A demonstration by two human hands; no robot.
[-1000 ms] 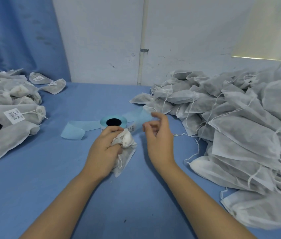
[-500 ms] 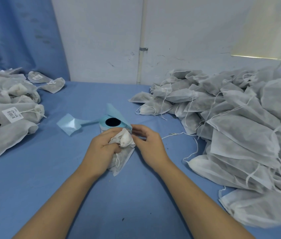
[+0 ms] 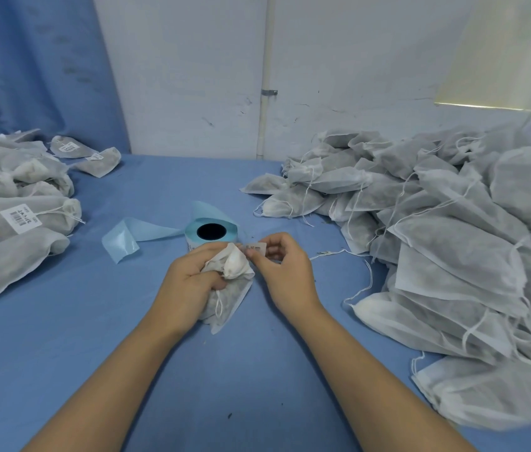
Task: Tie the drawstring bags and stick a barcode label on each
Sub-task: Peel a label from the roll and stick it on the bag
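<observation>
grip: left hand [image 3: 189, 282] fists bag [image 3: 232, 290] at its cinched neck, steadying it | right hand [image 3: 285, 272] pinches loose label [image 3: 256, 247] by its edge, likely sparing the glue | roll [image 3: 211, 231] just beyond, for reach

blue table [image 3: 62, 370]: label roll [image 3: 211, 234] centre, labelled bags [image 3: 23, 216] left, bigger bag heap [image 3: 453, 256] right.

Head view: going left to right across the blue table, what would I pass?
Pile of labelled bags → blue backing strip → label roll → right hand pinching a barcode label → big pile of unlabelled bags. Omitted: the left hand, gripping a bag, overlaps the roll.
</observation>
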